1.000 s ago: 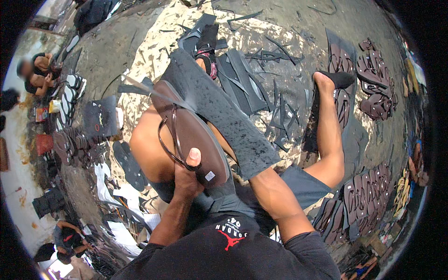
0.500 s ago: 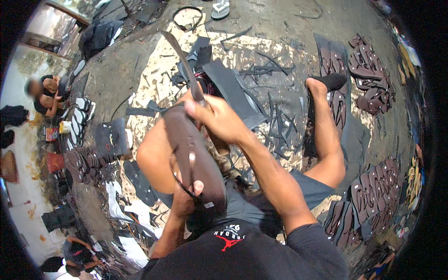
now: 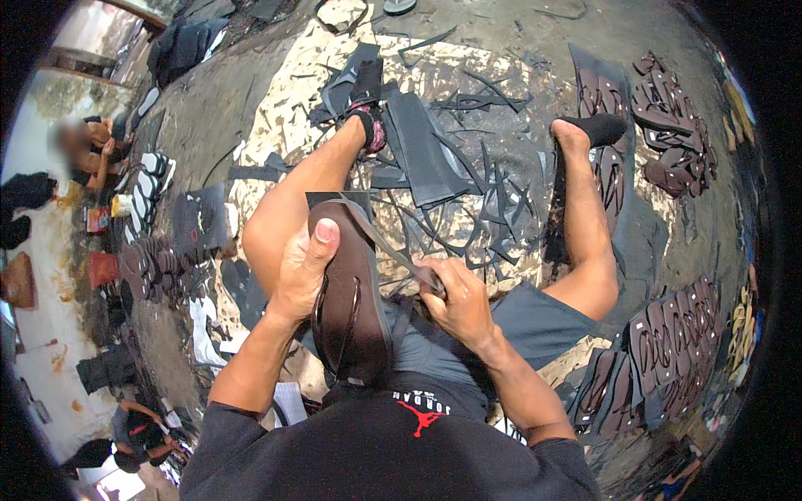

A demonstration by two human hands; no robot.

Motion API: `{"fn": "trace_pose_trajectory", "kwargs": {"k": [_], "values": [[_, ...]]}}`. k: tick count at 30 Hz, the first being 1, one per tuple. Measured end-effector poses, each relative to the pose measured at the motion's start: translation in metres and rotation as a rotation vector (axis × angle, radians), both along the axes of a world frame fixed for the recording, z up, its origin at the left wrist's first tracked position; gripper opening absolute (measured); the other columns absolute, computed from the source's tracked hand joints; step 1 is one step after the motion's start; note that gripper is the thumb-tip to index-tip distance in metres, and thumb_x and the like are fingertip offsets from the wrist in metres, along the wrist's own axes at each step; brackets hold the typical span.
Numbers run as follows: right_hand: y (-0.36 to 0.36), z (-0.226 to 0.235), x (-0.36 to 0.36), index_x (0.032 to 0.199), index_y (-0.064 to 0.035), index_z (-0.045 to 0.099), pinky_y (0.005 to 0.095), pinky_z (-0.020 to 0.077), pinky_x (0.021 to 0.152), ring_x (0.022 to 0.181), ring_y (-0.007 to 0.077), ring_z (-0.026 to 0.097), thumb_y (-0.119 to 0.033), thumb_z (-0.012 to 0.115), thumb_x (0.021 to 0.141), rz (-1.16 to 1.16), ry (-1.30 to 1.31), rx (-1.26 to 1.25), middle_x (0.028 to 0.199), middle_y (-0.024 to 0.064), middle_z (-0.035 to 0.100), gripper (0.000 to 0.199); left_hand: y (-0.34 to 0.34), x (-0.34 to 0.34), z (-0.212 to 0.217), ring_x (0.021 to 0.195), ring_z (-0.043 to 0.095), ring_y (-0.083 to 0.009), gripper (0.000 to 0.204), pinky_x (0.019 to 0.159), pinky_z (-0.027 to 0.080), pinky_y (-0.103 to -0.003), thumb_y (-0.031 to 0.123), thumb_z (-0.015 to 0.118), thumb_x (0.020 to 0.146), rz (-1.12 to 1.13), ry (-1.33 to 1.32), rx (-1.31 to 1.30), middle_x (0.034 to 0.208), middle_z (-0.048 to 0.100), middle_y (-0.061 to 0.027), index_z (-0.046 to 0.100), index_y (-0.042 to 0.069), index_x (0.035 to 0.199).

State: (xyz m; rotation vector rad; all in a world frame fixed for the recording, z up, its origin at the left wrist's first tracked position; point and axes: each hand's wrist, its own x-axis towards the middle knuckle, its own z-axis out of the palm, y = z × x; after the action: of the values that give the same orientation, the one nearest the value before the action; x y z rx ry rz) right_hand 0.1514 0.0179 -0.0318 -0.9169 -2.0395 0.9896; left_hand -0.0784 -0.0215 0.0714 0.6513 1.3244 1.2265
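Note:
A brown flip-flop (image 3: 355, 259) with dark straps lies lengthwise over my lap, a piece of black sheet (image 3: 368, 197) showing past its far end. My left hand (image 3: 296, 271) grips it from the left side, thumb pressed on top near the far end and the other fingers hidden. In my right hand (image 3: 459, 301), the fingers are wrapped round the handle of a knife (image 3: 380, 242) with a long curved blade. That blade runs along the flip-flop's right edge toward its far end.
Black offcut strips (image 3: 505, 204) and a dark sheet (image 3: 422, 150) lie on the pale ground cover between my legs. Brown flip-flops (image 3: 677, 346) are lined up at right, and more are piled (image 3: 150, 267) at left. Another person (image 3: 92, 154) sits at far left.
My left hand has shifted from the flip-flop's near end to its far end. My right hand has drawn back nearer, and the knife blade has come down from pointing away to the flip-flop's edge.

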Motion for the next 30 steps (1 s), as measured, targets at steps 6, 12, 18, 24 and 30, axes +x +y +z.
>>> {"fn": "trace_pose_trajectory", "kwargs": {"k": [6, 12, 18, 24, 30], "values": [[0.024, 0.014, -0.01, 0.115, -0.0109, 0.064, 0.0421, 0.0526, 0.068, 0.08, 0.0339, 0.065, 0.001, 0.073, 0.077, 0.025, -0.118, -0.019, 0.09, 0.0126, 0.064, 0.041, -0.012, 0.006, -0.009, 0.085, 0.059, -0.009, 0.047, 0.078, 0.05, -0.026, 0.046, 0.058, 0.103, -0.13, 0.054, -0.014, 0.1, 0.063, 0.0006, 0.059, 0.004, 0.124], [0.075, 0.079, -0.007, 0.115, -0.0078, 0.06, 0.0475, 0.0527, 0.075, 0.086, 0.0379, 0.066, -0.007, 0.075, 0.076, 0.428, -0.353, -0.073, 0.09, 0.0142, 0.063, 0.041, -0.01, -0.001, -0.003, 0.082, 0.058, -0.0135, 0.042, 0.075, 0.047, -0.03, 0.039, 0.057, 0.104, -0.371, 0.088, 0.01, 0.092, 0.064, -0.0035, 0.066, -0.001, 0.099], [0.108, 0.097, -0.016, 0.108, -0.0047, 0.056, 0.0538, 0.0538, 0.074, 0.086, 0.0438, 0.067, -0.014, 0.071, 0.083, 0.713, -0.365, -0.07, 0.086, 0.0191, 0.066, 0.03, -0.008, -0.003, -0.008, 0.093, 0.061, -0.0168, 0.037, 0.085, 0.048, -0.033, 0.034, 0.057, 0.105, -0.464, 0.127, 0.109, 0.101, 0.067, -0.0077, 0.066, -0.001, 0.106], [0.132, 0.119, -0.039, 0.107, -0.002, 0.061, 0.0541, 0.0546, 0.078, 0.089, 0.0442, 0.068, -0.015, 0.064, 0.086, 0.952, -0.511, -0.197, 0.087, 0.024, 0.069, 0.025, -0.003, 0.004, -0.002, 0.097, 0.062, -0.0159, 0.028, 0.088, 0.05, -0.034, 0.024, 0.062, 0.104, -0.537, 0.052, 0.061, 0.104, 0.069, -0.0074, 0.067, -0.002, 0.113], [0.142, 0.113, -0.033, 0.105, -0.0009, 0.061, 0.0539, 0.054, 0.081, 0.091, 0.046, 0.067, -0.017, 0.063, 0.086, 1.035, -0.457, -0.204, 0.09, 0.0253, 0.07, 0.026, 0.009, 0.015, -0.001, 0.097, 0.062, -0.0149, 0.045, 0.089, 0.05, -0.033, 0.04, 0.058, 0.103, -0.693, 0.137, 0.048, 0.105, 0.069, -0.0061, 0.062, 0.0, 0.124]]}}
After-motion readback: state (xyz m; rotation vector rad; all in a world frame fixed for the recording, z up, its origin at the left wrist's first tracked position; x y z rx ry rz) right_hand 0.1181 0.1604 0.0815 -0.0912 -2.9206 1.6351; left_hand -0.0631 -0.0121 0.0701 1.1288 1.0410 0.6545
